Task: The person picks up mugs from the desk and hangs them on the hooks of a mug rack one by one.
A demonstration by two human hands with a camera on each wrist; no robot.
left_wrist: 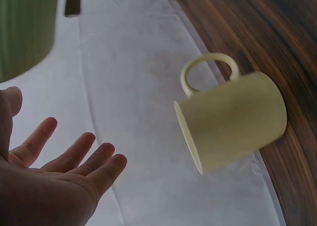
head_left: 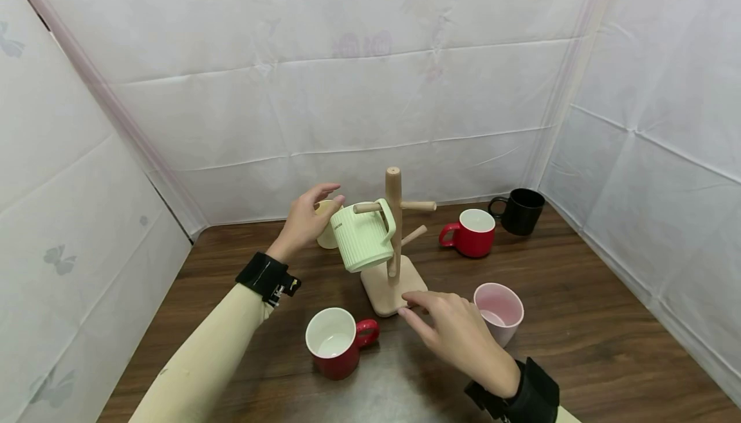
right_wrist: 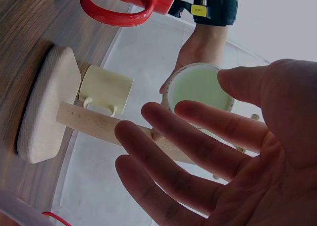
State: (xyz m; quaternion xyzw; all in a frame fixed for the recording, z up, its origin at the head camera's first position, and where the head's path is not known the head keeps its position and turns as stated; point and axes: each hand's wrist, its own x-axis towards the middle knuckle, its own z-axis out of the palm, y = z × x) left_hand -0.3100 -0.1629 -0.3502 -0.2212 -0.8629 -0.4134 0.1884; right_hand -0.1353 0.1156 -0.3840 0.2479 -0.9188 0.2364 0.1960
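My left hand [head_left: 305,222] hovers beside the green mug [head_left: 361,243], my right hand [head_left: 460,332] near the stand [head_left: 382,289]; both have fingers spread.

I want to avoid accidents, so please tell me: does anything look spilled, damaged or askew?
Only the green mug is askew: it hangs tilted on the wooden rack, while the other mugs stand upright. I see no spill or damage.

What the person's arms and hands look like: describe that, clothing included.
The left hand and right hand are ungloved. The left sleeve is pale cream; the right sleeve barely shows. Each wrist wears a wide black wristband, the left one bearing a yellow label.
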